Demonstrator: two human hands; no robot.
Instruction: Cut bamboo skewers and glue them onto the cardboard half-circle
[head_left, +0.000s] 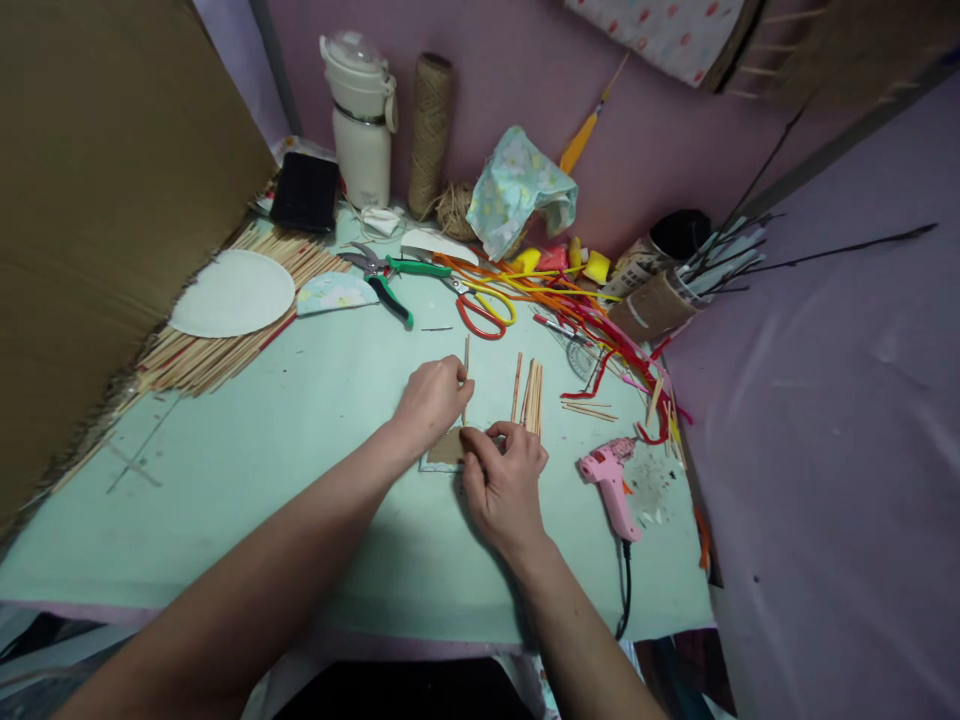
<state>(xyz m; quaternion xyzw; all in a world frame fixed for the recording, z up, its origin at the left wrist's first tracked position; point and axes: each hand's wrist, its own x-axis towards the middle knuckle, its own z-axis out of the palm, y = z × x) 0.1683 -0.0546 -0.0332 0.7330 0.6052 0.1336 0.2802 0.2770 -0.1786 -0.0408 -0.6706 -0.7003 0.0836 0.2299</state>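
My left hand [439, 398] pinches a thin wooden stick [467, 352] that stands up from its fingertips and points away from me. The stick's lower end reaches the top edge of a small brown cardboard piece [444, 449] with a pale blue fabric border. On the right part of that cardboard rests my right hand [506, 475], its thumb and forefinger brought together near the stick's lower end; whether they grip it is too small to tell. Several wooden sticks [533, 393] lie just beyond my right hand, with a reddish stick [517, 385] beside them.
A pink glue gun [613, 488] with a black cord lies at the right. Behind are orange-handled scissors [481, 318], green-handled pliers [390, 298] and coloured pipe cleaners [540, 290]. A white oval [234, 294] lies on many sticks at left. A white bottle [362, 140] stands at the back.
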